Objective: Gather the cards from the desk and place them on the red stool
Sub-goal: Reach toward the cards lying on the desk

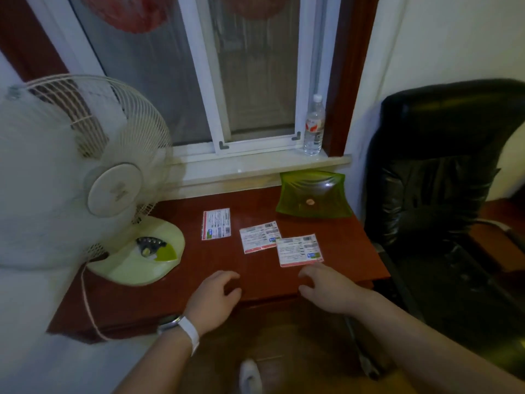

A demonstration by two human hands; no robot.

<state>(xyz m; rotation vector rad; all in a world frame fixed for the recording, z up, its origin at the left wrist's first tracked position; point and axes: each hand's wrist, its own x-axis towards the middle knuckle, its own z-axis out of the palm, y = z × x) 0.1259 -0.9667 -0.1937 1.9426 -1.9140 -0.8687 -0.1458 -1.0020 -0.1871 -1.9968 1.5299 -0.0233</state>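
Observation:
Three white printed cards lie flat on the red-brown desk [255,280]: a left card [216,223], a middle card [260,236], and a right card [299,249] that slightly overlaps the middle one. My left hand [213,298], with a white watch band on its wrist, hovers over the desk's front edge, fingers loosely curled and holding nothing. Over the front edge further right, my right hand [331,290] sits just below the right card with its fingers apart and empty. No red stool is in view.
A pale green desk fan [93,177] fills the desk's left side, its base [139,251] beside the left card. A green dish [312,194] stands at the back right. A water bottle [314,125] is on the windowsill. A black office chair [443,194] stands right.

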